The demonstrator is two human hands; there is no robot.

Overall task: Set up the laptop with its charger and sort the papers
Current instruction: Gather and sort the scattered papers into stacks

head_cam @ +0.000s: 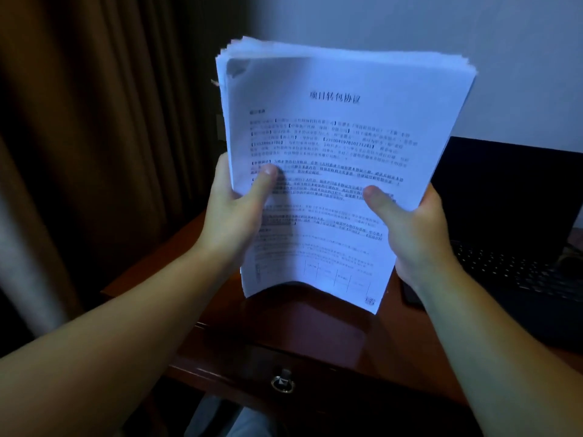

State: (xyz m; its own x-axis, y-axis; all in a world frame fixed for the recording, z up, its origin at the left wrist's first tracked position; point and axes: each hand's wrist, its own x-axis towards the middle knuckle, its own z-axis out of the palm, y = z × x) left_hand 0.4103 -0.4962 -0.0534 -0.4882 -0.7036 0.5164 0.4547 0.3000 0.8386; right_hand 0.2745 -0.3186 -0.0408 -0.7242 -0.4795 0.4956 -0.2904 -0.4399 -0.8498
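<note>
Item: stack of papers (331, 146), one stack, sheets too many and too close to count; printed top page faces me, upper edges fanned unevenly. I hold it upright above the wooden desk (315, 329), its lower edge clear of the desktop.

Grip: my left hand (233, 212) clamps the left edge, thumb across the front page; my right hand (416, 228) clamps the right edge the same way. Two hands, apart, one at each side.

Step in hand, as I judge it: squaring the stack. To do it well I should loosen both grips slightly, tap the lower edge on the desk so the sheets settle level, and keep my thumbs light so the top page does not crease.

Item: laptop (511, 234), one, open, dark screen, to the right on the desk. Charger: none visible.

Item: drawer pull (283, 382), one, below the desk's front edge.
</note>
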